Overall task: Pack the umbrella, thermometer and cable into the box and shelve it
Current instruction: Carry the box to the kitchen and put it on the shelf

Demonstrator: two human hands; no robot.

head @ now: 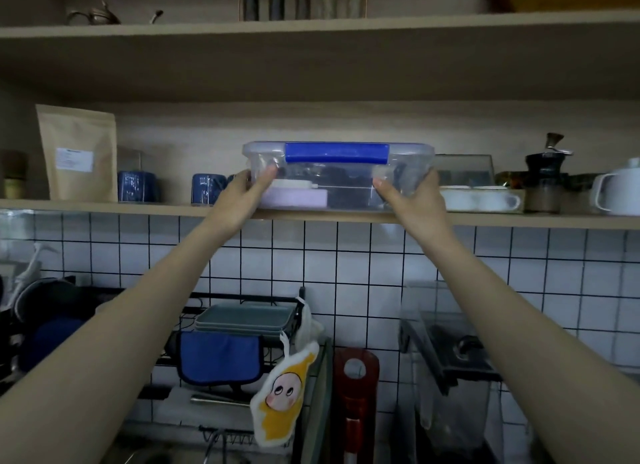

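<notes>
A clear plastic box (337,176) with a lid and a blue latch (336,153) rests on the front edge of the lower wooden shelf (138,208). My left hand (247,193) grips its left end and my right hand (412,197) grips its right end. Through the wall I see a white and pale purple item (294,195) at the left and dark items (349,186) in the middle; I cannot tell which is which.
On the same shelf stand a brown paper pouch (78,152) and blue cups (138,186) to the left, white cups (479,197), a coffee grinder (545,172) and a white teapot (620,190) to the right. Below are a tiled wall, a dish rack (242,320) and a red bottle (355,387).
</notes>
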